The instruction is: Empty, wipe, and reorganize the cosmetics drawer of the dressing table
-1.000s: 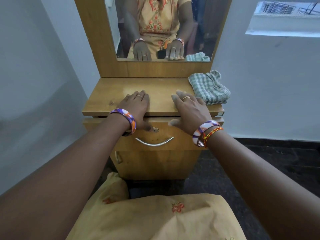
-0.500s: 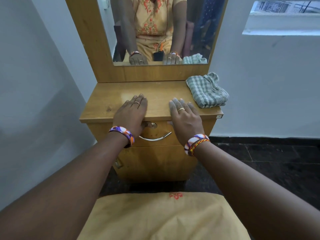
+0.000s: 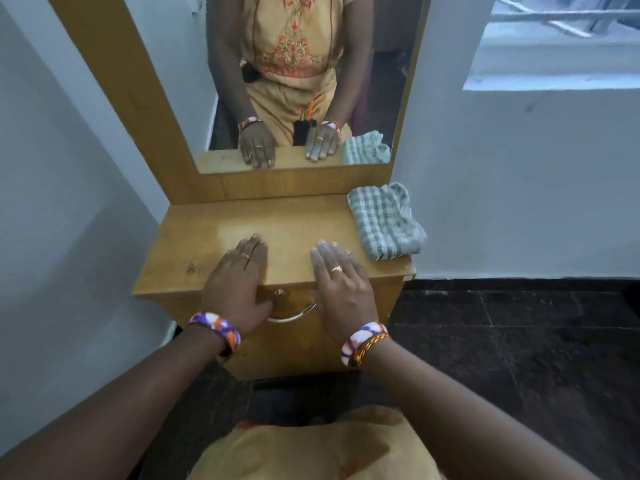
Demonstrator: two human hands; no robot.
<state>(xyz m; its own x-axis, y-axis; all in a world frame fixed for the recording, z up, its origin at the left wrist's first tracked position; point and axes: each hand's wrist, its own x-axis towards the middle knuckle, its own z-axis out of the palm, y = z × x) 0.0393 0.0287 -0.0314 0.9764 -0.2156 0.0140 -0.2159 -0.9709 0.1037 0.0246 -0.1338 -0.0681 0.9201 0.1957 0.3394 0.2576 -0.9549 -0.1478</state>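
A wooden dressing table [image 3: 194, 244] stands against the wall with its drawer [image 3: 294, 306] pushed in. The drawer front has a curved metal handle [image 3: 294, 317] and a small lock [image 3: 280, 292]. My left hand [image 3: 239, 282] lies flat on the tabletop's front edge, left of the handle, holding nothing. My right hand [image 3: 343, 282] lies flat the same way to the right, fingers apart. A green checked cloth [image 3: 386, 223] sits crumpled at the table's right rear corner. The drawer's contents are hidden.
A tall mirror [image 3: 304, 81] in a wooden frame rises behind the tabletop. A cupboard door [image 3: 294, 355] sits below the drawer. White walls close in on the left and right, a window [image 3: 561, 39] is at upper right, and the floor [image 3: 519, 341] is dark tile.
The drawer, slightly open a second ago, is now shut flush. Both hands slid forward onto the tabletop edge, and my view pulled back and up.
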